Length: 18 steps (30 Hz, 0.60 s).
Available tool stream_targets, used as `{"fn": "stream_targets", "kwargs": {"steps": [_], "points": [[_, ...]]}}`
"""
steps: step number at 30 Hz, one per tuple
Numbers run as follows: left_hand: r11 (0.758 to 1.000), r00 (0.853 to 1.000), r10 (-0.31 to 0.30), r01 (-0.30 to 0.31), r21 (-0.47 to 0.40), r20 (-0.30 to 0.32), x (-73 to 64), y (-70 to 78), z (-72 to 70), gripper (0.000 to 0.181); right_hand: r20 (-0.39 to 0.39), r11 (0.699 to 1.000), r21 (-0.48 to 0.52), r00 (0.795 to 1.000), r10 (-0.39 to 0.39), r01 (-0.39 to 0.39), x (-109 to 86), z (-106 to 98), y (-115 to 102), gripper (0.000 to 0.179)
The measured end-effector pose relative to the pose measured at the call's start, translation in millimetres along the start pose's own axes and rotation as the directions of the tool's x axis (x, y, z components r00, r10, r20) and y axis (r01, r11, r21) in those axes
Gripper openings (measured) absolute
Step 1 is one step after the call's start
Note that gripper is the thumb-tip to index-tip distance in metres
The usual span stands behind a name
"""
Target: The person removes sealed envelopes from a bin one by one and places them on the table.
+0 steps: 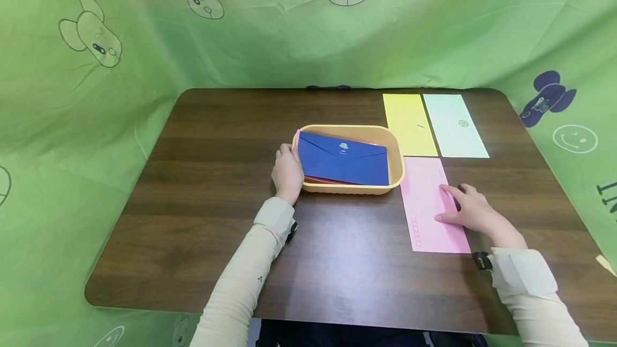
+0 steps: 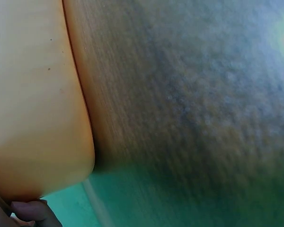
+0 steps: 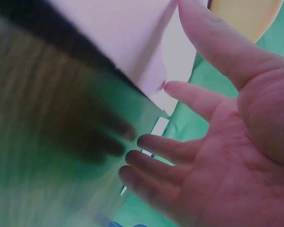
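Note:
A yellow plastic basket (image 1: 352, 190) stands near the middle of the table. My left hand (image 1: 287, 173) grips its left end; in the left wrist view fingertips (image 2: 31, 210) meet the basket's outer wall (image 2: 38, 109). Inside lies a blue envelope (image 1: 344, 162) on top, with red and pink edges showing under and beside it. My right hand (image 1: 469, 210) touches a pink envelope (image 1: 429, 202) lying to the right of the basket. Its thumb and index finger are spread apart on the paper, while the other fingers extend past its right edge.
Behind the pink envelope lie a yellow envelope (image 1: 411, 125) and a pale mint envelope (image 1: 455, 125), side by side. They rest on the dark wooden table (image 1: 217, 218). A green printed cloth (image 1: 289, 42) hangs around the table's back and sides.

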<state>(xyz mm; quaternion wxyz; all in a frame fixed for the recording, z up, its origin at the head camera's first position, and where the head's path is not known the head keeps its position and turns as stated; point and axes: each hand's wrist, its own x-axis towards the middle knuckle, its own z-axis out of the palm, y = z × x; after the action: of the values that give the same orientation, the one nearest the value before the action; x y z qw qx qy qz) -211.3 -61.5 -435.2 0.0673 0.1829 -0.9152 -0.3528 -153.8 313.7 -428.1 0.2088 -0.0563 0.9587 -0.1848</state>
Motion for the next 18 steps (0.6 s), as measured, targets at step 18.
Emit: {"fn": "stream_targets", "kwargs": {"steps": [18], "points": [[1.0, 1.0, -0.005, 0.005, 0.004, 0.01, -2.4, 3.1, -1.6, 0.034, -0.311, 0.946, 0.03, 0.903, -0.297, 0.322, 56.6, -16, -122, 0.039]]}}
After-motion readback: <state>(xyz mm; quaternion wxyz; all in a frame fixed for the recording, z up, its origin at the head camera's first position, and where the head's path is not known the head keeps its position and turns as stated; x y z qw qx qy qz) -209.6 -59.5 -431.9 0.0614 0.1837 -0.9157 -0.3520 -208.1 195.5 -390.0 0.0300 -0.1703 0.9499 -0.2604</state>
